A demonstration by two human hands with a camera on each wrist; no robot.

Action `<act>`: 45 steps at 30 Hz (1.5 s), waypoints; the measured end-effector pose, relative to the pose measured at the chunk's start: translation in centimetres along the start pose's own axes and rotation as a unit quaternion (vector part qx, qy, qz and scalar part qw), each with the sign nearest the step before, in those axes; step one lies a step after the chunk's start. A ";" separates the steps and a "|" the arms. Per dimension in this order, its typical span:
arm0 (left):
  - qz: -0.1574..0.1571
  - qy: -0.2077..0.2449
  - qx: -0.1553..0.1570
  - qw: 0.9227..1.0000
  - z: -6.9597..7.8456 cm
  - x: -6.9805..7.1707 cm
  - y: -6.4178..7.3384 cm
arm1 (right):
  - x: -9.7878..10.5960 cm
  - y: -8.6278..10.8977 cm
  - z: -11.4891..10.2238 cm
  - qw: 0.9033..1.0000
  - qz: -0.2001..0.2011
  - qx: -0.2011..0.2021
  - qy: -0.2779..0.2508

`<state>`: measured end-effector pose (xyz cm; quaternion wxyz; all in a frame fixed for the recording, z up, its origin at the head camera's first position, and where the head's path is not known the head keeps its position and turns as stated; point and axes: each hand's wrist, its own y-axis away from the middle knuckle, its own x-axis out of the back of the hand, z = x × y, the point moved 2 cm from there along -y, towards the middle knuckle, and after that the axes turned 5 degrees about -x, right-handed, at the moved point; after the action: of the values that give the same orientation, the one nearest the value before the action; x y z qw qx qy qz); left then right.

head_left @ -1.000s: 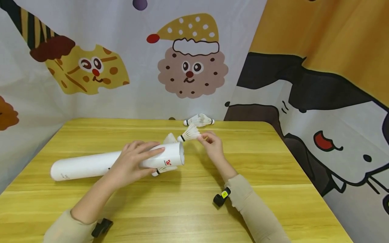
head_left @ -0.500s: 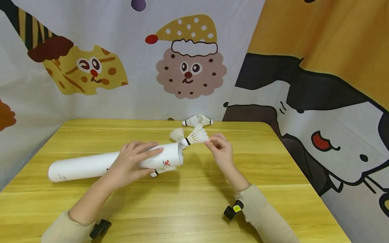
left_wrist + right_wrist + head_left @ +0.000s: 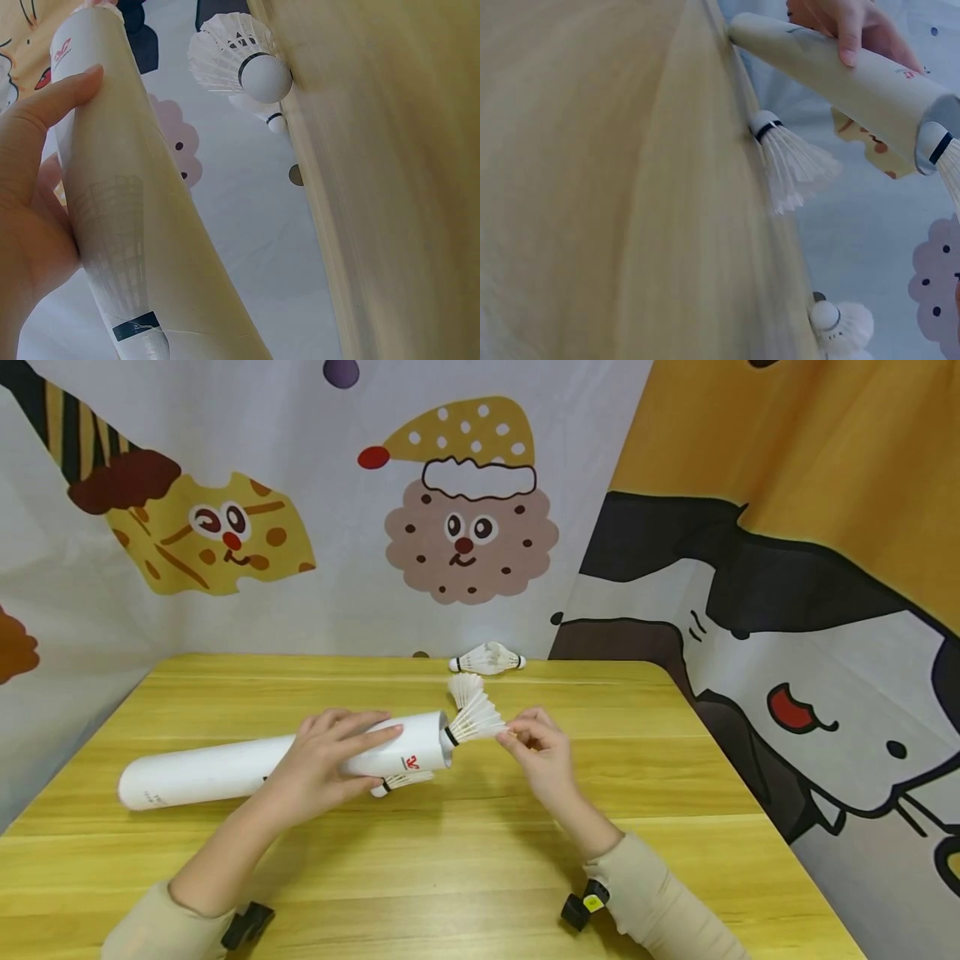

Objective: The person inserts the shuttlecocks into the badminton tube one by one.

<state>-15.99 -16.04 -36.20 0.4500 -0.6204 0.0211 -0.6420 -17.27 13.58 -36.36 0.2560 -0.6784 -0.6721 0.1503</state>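
Note:
My left hand [image 3: 326, 768] grips a white shuttlecock tube [image 3: 217, 770], which lies lengthwise over the table with its mouth to the right. In my right hand [image 3: 542, 752], thumb and fingers pinch the feather edge of a white shuttlecock [image 3: 477, 721]. Its cork end, with a dark band, is at the tube's mouth, as the right wrist view also shows. Just behind it another shuttlecock [image 3: 466, 688] rests on the table, partly covered. Near my left thumb, a further shuttlecock [image 3: 408, 780] shows along the tube's lower edge; what it rests on is unclear.
Two shuttlecocks [image 3: 489, 658] lie with their feathers together at the back edge of the wooden table [image 3: 450, 877]. A printed cloth [image 3: 322, 460] hangs right behind that edge. Each sleeve carries a small black device, such as the right one [image 3: 585, 903].
My right hand has moved right and down, bringing the pinched shuttlecock's cork to the tube's mouth. The shuttlecock behind has turned and shifted right. The left hand and tube stay nearly still.

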 end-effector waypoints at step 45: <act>0.009 -0.018 0.005 1.000 -0.1 -0.1 -0.1 | -5.1 0.8 -0.8 0.994 -0.082 -0.076 -0.019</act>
<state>-16.16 -15.97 -36.29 0.4588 -0.6294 0.0153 -0.6270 -16.41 8.44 -36.84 0.2025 -0.6356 -0.7395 0.0903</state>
